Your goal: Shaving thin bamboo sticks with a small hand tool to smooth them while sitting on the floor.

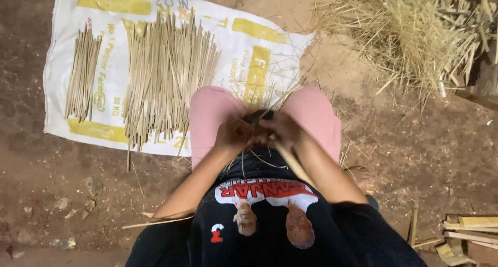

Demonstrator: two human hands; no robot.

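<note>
Both hands' grips (236, 134) (282, 129) close on a bamboo strip (293, 163) above the knees, stick bundles (166, 70) beyond on sack (233, 38).

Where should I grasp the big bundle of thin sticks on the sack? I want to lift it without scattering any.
Probably around the middle of the big bundle, coming from above with both hands from its two long sides. The sticks lie loose and roughly parallel on the sack, fanning at the ends.
</note>
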